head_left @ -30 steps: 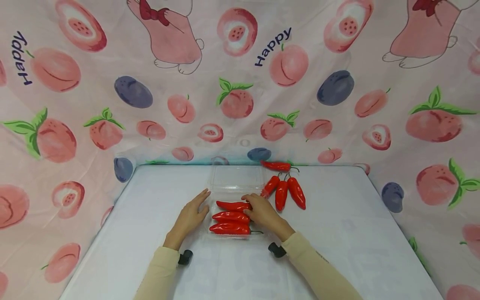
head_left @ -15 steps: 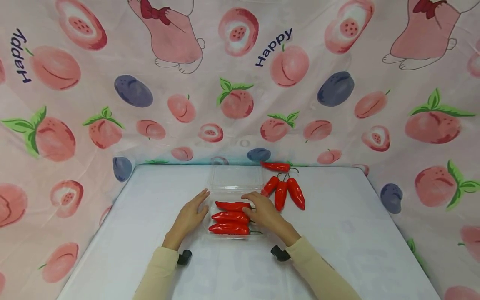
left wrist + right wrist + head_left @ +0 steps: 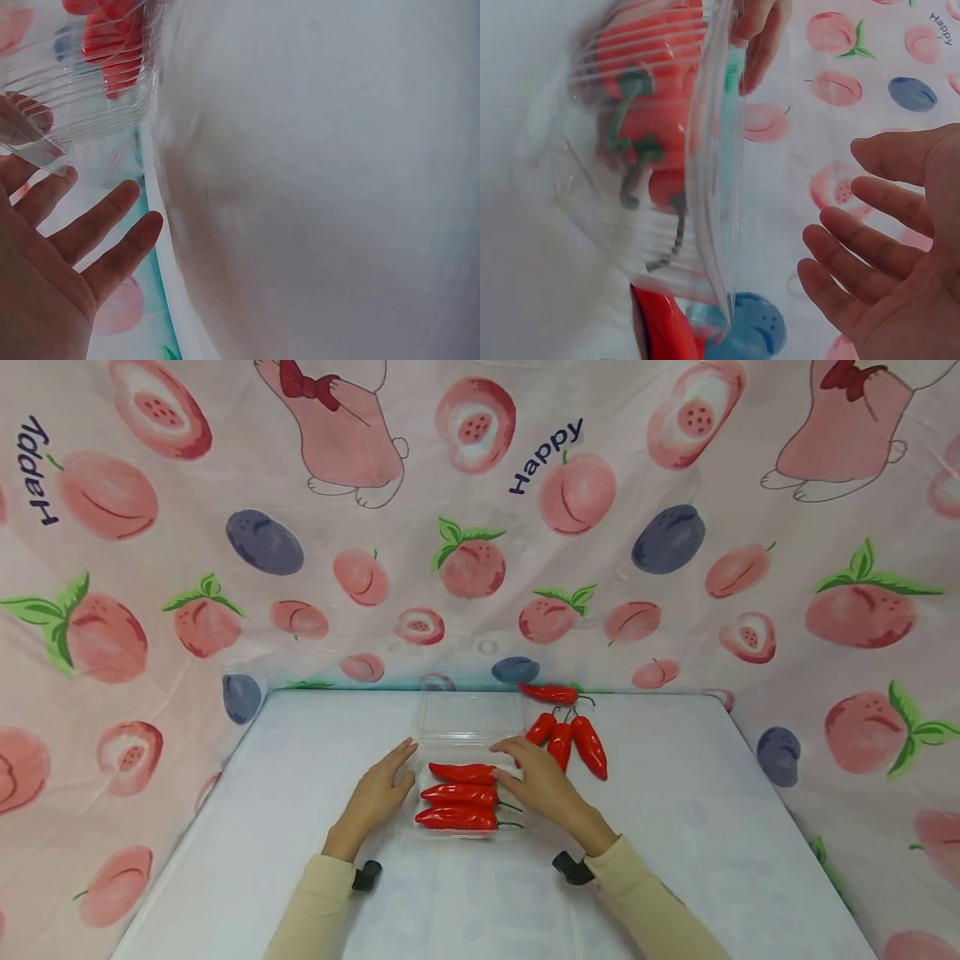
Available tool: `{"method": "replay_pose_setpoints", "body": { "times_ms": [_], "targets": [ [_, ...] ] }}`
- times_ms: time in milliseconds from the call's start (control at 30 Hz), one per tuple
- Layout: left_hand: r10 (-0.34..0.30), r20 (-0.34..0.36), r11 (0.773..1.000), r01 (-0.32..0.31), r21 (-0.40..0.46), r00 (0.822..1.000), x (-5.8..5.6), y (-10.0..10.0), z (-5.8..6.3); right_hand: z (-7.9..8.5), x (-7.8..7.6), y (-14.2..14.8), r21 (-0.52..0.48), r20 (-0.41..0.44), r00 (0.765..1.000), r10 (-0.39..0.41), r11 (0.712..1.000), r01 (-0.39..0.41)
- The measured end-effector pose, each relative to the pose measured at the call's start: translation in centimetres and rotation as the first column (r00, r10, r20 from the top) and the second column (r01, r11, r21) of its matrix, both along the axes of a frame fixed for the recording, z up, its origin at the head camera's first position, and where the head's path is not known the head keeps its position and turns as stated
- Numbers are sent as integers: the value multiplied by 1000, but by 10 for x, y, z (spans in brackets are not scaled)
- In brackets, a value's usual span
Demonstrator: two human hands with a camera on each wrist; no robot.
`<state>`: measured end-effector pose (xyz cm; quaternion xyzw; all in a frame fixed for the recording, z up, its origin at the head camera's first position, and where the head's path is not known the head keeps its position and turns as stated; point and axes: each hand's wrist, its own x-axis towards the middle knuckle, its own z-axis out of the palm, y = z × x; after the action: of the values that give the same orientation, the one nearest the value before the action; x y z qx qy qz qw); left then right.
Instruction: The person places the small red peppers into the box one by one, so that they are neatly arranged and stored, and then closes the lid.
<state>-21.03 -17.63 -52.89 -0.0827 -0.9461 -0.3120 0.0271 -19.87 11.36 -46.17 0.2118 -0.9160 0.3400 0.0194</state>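
Three long red chili peppers [image 3: 456, 817] lie side by side in a clear plastic clamshell box [image 3: 465, 834], stems to the right; its lid [image 3: 471, 717] lies folded back behind. At the box's left edge is my left hand [image 3: 375, 793], fingers straight; in the left wrist view its thumb shows through the clear wall. My right hand [image 3: 542, 783] hovers at the right side, covering the far pepper's stem end in the head view. The right wrist view shows the right hand [image 3: 900, 255] with spread fingers, holding nothing, apart from the box [image 3: 585, 195].
Several more red chili peppers [image 3: 590, 748] lie behind the right hand, which partly covers two. One pepper [image 3: 551, 694] lies crosswise at the back edge of the white table [image 3: 675, 827]. A fruit-printed curtain [image 3: 480, 485] hangs behind the table.
My right hand has drawn slightly to the right, off the peppers, uncovering the middle pepper's stem. The left hand stays in place. The peppers in the box lie as before.
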Motion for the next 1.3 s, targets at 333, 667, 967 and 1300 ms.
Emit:
{"method": "replay_pose_setpoints", "body": {
  "times_ms": [333,667,967,1300],
  "targets": [
    [-3,1,1000,3,-5,1000,0,1,1,1,-3,16,24,-44,999,-15,1000,16],
    [4,18,1000,-4,6,1000,1,1,2,-1,-9,38,64,-99,995,-8,998,14],
    [1,11,1000,-1,-4,1000,1,0,1,-9,-12,59,72,-95,995,-13,997,20],
    [1,10,1000,-1,-1,1000,0,-1,-1,-7,-17,84,20,-51,998,26,999,-25]
  ]
}}
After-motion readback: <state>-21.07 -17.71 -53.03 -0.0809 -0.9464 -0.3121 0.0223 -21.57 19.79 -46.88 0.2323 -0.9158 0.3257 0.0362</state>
